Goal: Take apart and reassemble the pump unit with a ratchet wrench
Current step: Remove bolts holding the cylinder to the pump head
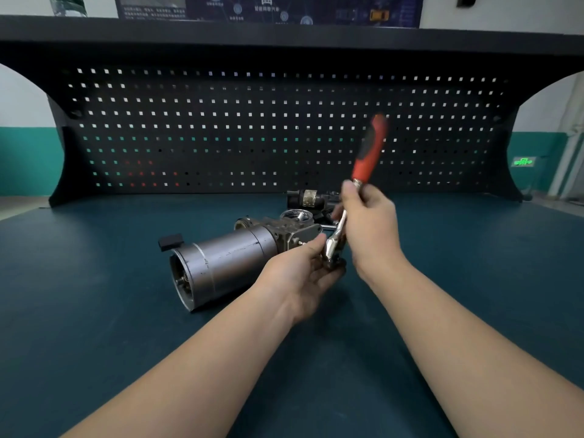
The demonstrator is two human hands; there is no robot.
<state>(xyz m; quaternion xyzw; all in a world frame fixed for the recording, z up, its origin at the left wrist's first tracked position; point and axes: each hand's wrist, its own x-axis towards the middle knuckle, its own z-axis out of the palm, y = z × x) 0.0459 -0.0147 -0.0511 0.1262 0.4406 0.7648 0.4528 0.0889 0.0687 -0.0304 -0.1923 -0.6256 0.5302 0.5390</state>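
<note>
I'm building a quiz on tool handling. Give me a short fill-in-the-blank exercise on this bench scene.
1. The right hand grips the wrench on its metal shank, just below the ____ handle.
2. The wrench head is held by the ____ hand.
3. The pump unit lies on its ____ on the bench.
4. Behind the bench stands a black ____ with square holes.

Missing words: red; left; side; pegboard

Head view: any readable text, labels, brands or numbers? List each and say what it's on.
None can be read.
Wall poster: white text and icons, too small and blurred.
Green lit sign on the right wall: blurred.
Label on the dark part behind the pump unit: too small.
Ratchet wrench: motion-blurred, no marking shows.
</note>
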